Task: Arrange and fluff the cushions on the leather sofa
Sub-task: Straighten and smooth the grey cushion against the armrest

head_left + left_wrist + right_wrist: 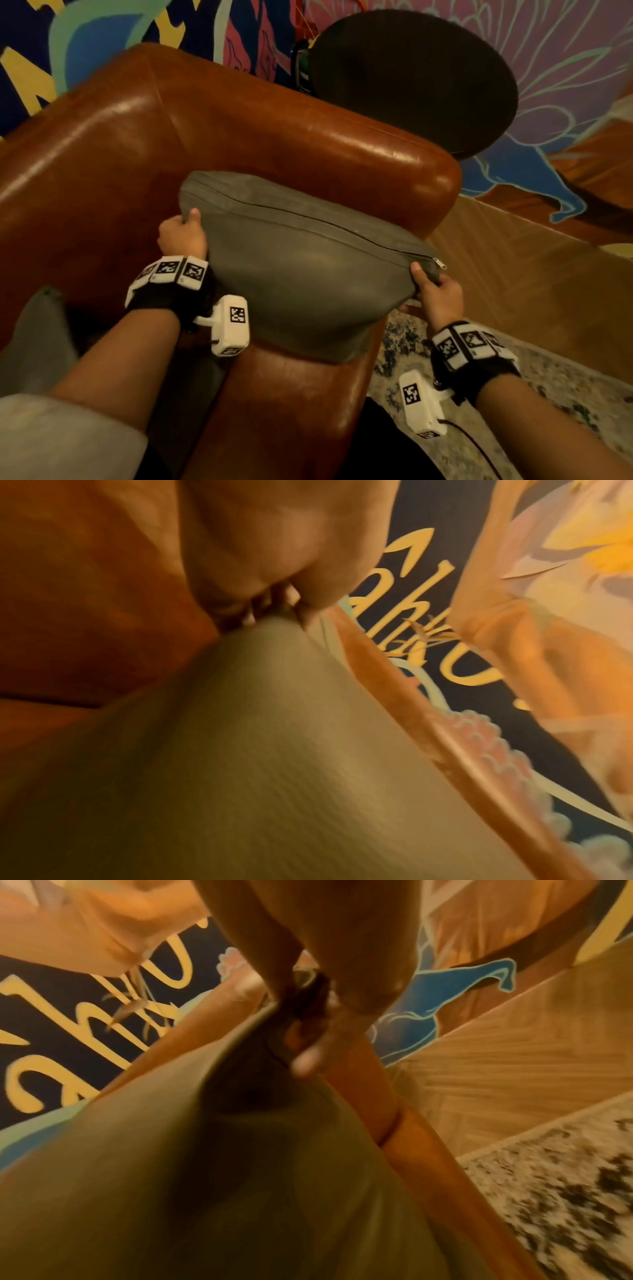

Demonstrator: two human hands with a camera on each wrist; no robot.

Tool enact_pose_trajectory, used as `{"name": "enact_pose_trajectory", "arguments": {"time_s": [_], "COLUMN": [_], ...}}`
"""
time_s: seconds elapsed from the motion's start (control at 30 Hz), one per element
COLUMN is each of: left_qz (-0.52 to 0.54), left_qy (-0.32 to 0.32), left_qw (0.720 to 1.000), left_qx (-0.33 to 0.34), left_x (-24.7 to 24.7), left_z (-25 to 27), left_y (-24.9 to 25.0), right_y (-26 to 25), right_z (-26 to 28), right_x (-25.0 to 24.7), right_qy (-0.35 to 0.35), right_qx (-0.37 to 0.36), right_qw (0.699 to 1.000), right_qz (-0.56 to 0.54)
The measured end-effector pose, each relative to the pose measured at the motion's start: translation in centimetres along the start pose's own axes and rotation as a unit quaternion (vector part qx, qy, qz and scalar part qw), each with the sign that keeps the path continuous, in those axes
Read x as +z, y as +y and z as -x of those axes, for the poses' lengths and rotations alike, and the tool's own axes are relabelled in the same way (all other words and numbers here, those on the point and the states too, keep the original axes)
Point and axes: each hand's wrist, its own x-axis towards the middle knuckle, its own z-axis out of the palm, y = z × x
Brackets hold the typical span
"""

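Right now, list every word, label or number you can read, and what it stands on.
"ah": yellow letters on the dark mural; the letters after them are blurred and partly hidden.
Head view: the mural's yellow letters are cropped, unreadable.
wrist markers: code patterns, no words.
cushion: no label seen.

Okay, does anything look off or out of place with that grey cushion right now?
Nothing looks damaged or spilled. The grey cushion isn't settled yet: it sits tilted, zipper edge up, overhanging the brown leather sofa's armrest, with the left hand and right hand pinching its top corners. The zipper looks closed.
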Motion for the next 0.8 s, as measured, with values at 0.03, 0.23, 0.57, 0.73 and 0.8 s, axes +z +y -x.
{"name": "enact_pose_trajectory", "arguments": {"time_s": [0.03,0.23,0.57,0.73,0.8], "left_qz": [-0.03,-0.14,-0.433,-0.163,-0.09], "left_qy": [0.032,-0.118,-0.155,-0.129,-0.112], "left_qw": [0.999,0.869,0.754,0.965,0.987], "left_qx": [0.02,0.459,0.469,0.158,0.072], "left_x": [0.1,3.0,1.7,0.6,-0.6], "left_z": [0.7,8.1,0.5,0.0,0.0], "left_y": [1.1,3.4,-2.3,0.1,1.4], "right_y": [-0.2,-2.8,-0.3,-1.6,-2.1], "right_z": [0.0,4.7,-1.9,-2.1,-0.1], "right_x": [0.2,5.7,5.4,0.5,0.1], "right_qy": [0.044,0.019,-0.071,-0.024,0.014], "right_qx": [-0.029,-0.421,-0.338,-0.085,-0.085], "right_qw": [0.997,0.842,0.73,0.901,0.963], "right_qz": [0.062,0.337,0.591,0.425,0.256]}}
